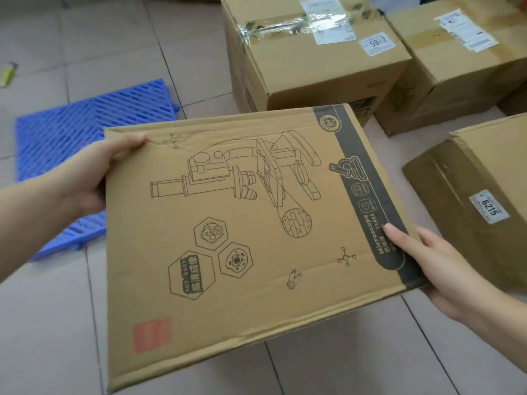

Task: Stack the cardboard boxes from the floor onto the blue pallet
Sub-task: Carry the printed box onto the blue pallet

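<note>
Two hands carry the microscope box (245, 240): your left hand (94, 178) clamps its left edge near the far corner, your right hand (436, 266) clamps the right edge near the near corner. It hangs in the air above the tiled floor (57, 337), its left part overlapping the blue pallet (62, 132). Its broad printed face looks up; the long axis appears to run from you away, turned slightly clockwise. Swing it left, square it to the pallet's edges, and lower it flat before loosening either grip. The other cardboard boxes (313, 67) wait on the floor.
</note>
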